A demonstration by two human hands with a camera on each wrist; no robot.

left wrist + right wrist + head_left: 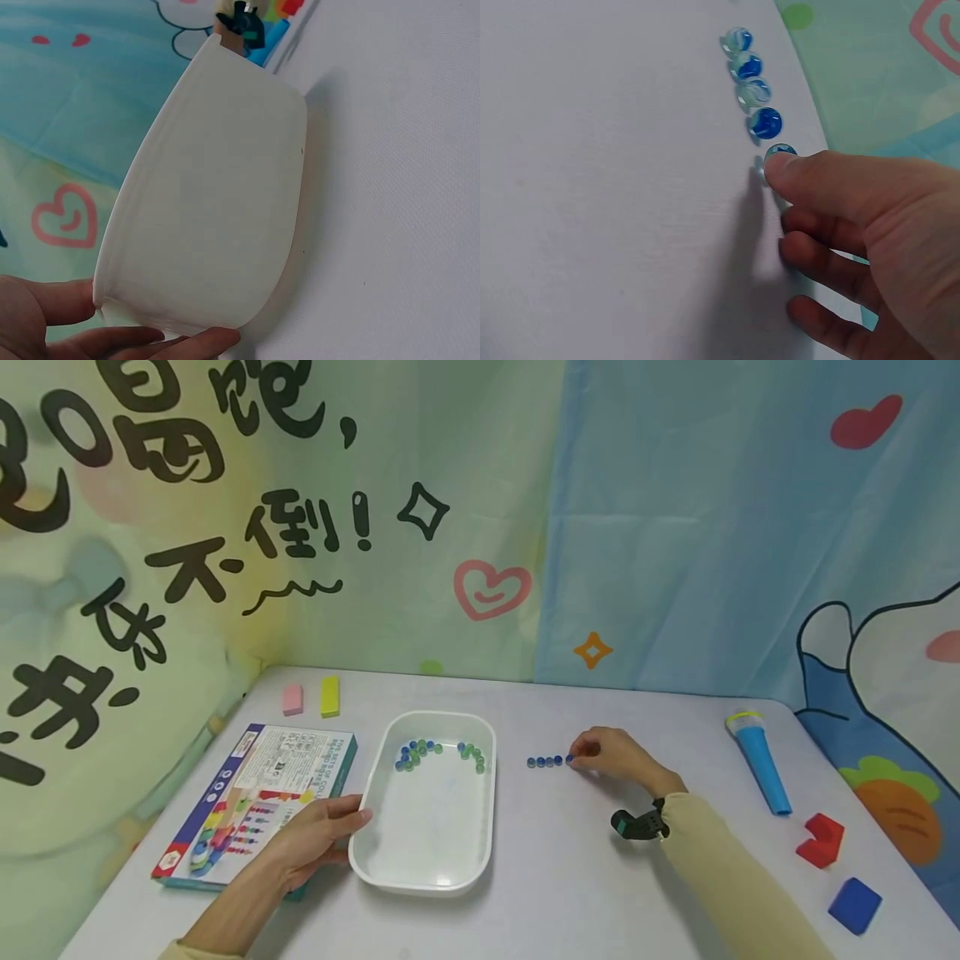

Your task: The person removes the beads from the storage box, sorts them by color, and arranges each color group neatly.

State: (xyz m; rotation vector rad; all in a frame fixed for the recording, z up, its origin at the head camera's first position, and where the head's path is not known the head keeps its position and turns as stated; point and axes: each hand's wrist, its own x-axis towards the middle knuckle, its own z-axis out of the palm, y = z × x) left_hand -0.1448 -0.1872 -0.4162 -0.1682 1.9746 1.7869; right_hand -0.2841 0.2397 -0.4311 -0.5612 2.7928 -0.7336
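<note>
A white tray [431, 835] stands on the table, with blue and green marbles [418, 752] gathered at its far end. My left hand [354, 823] grips the tray's near left corner, thumb on the rim. In the left wrist view the tray's outer wall [217, 202] fills the frame, with my left hand [142, 334] curled round its corner. Right of the tray lies a short row of blue marbles [543, 762], also visible in the right wrist view [750, 82]. My right hand [576, 757] [784, 191] pinches the blue marble [780, 152] at the row's right end.
A printed toy box [255, 793] lies left of the tray, with a pink block [292, 699] and a yellow block [330, 696] behind it. At the right are a blue cylinder toy [759, 760], a red block [821, 841] and a blue cube [855, 905]. Patterned cloth hangs behind.
</note>
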